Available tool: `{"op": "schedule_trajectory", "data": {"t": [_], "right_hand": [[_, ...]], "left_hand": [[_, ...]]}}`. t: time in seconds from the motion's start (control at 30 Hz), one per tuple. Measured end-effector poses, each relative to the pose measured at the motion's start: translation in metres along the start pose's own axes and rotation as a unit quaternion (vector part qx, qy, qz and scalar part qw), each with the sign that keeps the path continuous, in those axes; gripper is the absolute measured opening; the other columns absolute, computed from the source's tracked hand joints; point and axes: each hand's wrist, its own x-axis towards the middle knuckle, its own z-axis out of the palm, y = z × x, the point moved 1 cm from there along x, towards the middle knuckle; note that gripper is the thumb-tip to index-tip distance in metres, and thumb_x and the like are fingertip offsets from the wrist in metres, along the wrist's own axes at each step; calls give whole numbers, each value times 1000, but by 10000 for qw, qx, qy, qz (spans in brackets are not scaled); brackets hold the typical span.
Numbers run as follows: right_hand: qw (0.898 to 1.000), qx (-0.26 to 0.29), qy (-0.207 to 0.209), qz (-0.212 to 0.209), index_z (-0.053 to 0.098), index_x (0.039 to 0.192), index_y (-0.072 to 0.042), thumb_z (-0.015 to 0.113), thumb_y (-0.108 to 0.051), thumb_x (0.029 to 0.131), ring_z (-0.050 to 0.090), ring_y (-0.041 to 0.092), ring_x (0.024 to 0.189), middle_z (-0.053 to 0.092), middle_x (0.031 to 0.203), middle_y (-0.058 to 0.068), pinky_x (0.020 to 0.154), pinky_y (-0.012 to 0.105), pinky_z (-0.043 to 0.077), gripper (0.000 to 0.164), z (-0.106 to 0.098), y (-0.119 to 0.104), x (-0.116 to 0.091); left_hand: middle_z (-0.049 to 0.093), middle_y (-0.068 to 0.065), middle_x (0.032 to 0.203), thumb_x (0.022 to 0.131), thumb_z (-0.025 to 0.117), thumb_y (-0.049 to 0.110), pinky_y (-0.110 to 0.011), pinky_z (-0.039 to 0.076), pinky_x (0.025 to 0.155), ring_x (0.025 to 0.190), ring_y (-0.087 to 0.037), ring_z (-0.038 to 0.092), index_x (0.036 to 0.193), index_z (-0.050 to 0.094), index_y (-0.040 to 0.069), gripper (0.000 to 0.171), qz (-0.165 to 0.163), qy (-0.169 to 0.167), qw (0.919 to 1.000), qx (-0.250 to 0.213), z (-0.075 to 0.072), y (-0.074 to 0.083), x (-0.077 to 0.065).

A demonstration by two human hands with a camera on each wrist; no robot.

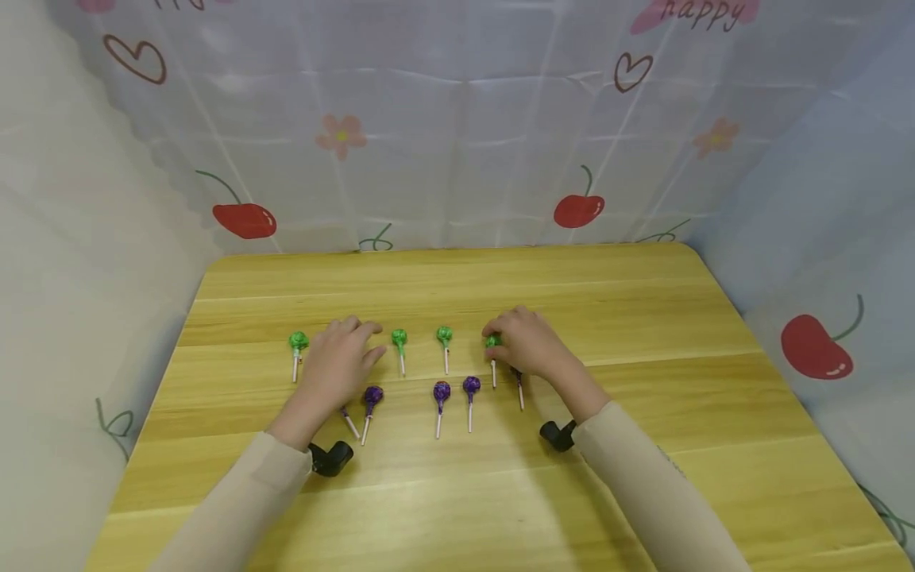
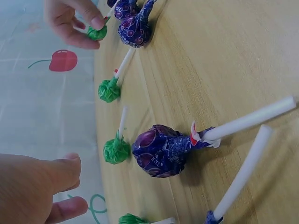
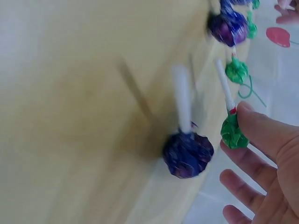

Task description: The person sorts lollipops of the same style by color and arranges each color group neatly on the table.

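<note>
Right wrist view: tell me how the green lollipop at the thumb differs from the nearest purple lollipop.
Colour: the green lollipop has a bright green wrapper; the purple lollipop has a dark purple one.
Hold: the right hand pinches the green lollipop; the purple lollipop is not in its grip.
Place: the green lollipop appears higher in the head view than the purple lollipop.
Shared: both have a wrapped, rounded head on a pale stick.

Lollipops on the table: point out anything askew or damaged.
The leftmost purple lollipop, partly hidden by the left hand, looks askew: its stick slants more sharply than the others, toward the purple lollipop beside it. No clear damage shows.
</note>
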Motion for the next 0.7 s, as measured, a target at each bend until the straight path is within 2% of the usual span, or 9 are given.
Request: {"op": "schedule_trajectory", "data": {"t": [0.23, 0.4, 0.53, 0.63, 0.7], "right_hand": [[9995, 55, 99, 281, 72, 120, -16, 74, -29, 91, 56, 32, 111, 71, 120, 4, 101, 56, 40, 32, -6, 7, 16], [9985, 95, 104, 528, 72, 120, -15, 72, -30, 92, 55, 33, 111, 70, 120, 6, 101, 57, 39, 32, -7, 12, 20], [9982, 81, 84, 590, 72, 120, -15, 72, -30, 92, 56, 34, 110, 70, 119, 7, 100, 57, 40, 31, -4, 16, 23], [9982, 38, 6, 604, 71, 121, -16, 70, -31, 93, 55, 34, 111, 69, 120, 7, 100, 57, 40, 31, 0, 18, 25], [9980, 33, -28, 627, 70, 121, -17, 69, -32, 94, 54, 33, 112, 68, 121, 6, 100, 56, 40, 31, 2, 18, 26]], "left_hand": [[68, -12, 110, 94, 68, 30, -48, 48, 80, 98, -33, 62, 124, 67, 11, 35, -6, 45, 10000, 18, 1, -3, -3], [69, -13, 109, 94, 70, 29, -48, 50, 79, 98, -34, 63, 123, 67, 10, 35, 23, 61, 10000, 52, 0, -6, -6], [69, -14, 110, 93, 70, 28, -50, 51, 85, 98, -34, 63, 122, 68, 9, 35, -4, 56, 10000, 58, -1, -9, -9], [69, -15, 108, 92, 71, 27, -49, 50, 84, 94, -33, 64, 120, 68, 7, 34, 13, 80, 9999, 104, -3, -13, -13], [69, -15, 105, 92, 72, 27, -46, 51, 79, 87, -31, 63, 119, 68, 6, 35, 52, 111, 9998, 166, -5, -15, -16]]}}
